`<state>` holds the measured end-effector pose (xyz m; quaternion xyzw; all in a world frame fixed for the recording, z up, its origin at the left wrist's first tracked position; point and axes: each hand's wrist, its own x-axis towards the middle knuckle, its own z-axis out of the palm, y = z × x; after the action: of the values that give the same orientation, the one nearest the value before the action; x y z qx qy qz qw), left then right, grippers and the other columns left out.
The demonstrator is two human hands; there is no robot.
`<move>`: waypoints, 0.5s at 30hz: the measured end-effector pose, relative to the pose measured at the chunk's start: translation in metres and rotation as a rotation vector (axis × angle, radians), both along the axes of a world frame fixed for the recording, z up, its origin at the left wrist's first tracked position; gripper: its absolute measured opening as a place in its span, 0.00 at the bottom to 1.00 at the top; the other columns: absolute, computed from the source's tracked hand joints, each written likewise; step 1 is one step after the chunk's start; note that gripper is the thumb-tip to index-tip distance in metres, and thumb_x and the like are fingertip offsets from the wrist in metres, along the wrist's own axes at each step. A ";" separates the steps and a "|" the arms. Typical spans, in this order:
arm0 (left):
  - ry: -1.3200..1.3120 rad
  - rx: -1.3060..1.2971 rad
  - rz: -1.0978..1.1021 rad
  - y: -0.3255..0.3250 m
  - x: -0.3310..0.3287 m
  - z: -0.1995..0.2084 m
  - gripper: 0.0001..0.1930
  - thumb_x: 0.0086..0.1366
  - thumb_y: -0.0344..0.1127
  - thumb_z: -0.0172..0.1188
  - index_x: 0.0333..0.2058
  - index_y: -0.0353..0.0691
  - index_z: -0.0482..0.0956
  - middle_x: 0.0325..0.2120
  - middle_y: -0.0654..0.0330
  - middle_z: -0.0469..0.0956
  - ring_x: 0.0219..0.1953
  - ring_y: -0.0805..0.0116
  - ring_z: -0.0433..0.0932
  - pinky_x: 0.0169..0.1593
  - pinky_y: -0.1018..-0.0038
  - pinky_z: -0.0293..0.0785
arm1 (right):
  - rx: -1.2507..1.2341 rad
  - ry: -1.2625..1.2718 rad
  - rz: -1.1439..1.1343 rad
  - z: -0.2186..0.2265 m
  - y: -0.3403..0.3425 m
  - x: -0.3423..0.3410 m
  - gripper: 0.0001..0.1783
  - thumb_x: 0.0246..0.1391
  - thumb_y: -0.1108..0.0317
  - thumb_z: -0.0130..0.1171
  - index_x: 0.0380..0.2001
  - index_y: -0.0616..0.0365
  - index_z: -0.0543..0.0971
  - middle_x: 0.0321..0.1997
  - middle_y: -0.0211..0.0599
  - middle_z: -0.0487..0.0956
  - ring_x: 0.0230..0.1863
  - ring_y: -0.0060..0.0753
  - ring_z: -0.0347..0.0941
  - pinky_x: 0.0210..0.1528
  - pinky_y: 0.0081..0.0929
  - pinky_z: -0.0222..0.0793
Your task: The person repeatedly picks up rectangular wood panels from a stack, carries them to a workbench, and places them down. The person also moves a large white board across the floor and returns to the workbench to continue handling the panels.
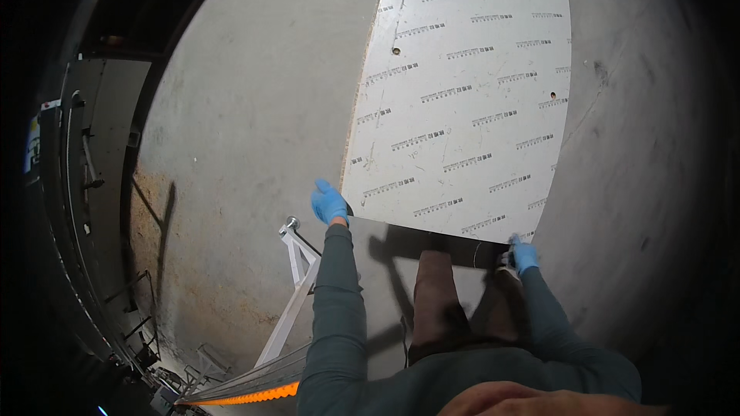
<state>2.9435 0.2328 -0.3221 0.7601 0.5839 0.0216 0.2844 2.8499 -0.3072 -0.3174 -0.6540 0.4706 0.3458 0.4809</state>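
A large white panel (455, 119) with rows of dark printed marks and a raw, wood-coloured left edge stretches away in front of me. Two small dark spots or holes show on its face. My left hand (329, 203), in a blue glove, is closed on its near left corner, thumb up. At the near right corner my right hand (523, 255), gloved in blue too, grips the panel's near edge. The fingers under the panel are hidden on both sides.
A light metal stand (290, 316) with a round foot or wheel is left of my legs. Beside it runs an orange, ridged strip (247, 395). Dark machinery (77, 208) lines the far left. Brownish dust (154, 200) lies on the grey concrete floor (254, 85).
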 end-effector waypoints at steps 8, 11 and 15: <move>-0.006 -0.042 -0.282 -0.058 0.004 0.019 0.46 0.73 0.72 0.29 0.42 0.33 0.84 0.39 0.38 0.84 0.46 0.36 0.81 0.52 0.51 0.73 | -0.909 -0.461 0.169 -0.035 -0.026 0.033 0.41 0.65 0.40 0.55 0.66 0.67 0.68 0.66 0.60 0.72 0.65 0.61 0.69 0.65 0.46 0.66; 0.047 0.052 -0.263 -0.070 -0.019 0.020 0.45 0.74 0.71 0.29 0.39 0.33 0.85 0.34 0.40 0.84 0.42 0.37 0.82 0.49 0.51 0.74 | -0.788 -0.507 -0.088 -0.046 -0.027 0.018 0.40 0.67 0.42 0.54 0.67 0.67 0.67 0.67 0.60 0.72 0.66 0.62 0.69 0.65 0.45 0.66; -0.047 -0.042 -0.211 -0.082 -0.048 0.018 0.44 0.75 0.69 0.30 0.38 0.32 0.84 0.30 0.41 0.84 0.37 0.39 0.81 0.45 0.53 0.73 | -0.880 -0.497 -0.004 -0.035 -0.053 -0.012 0.38 0.68 0.46 0.54 0.67 0.67 0.67 0.67 0.61 0.72 0.66 0.62 0.69 0.66 0.45 0.65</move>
<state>2.8959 0.1507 -0.3038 0.8104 0.4943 -0.0029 0.3145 2.8377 -0.3604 -0.3527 -0.8563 0.4444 -0.0525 0.2578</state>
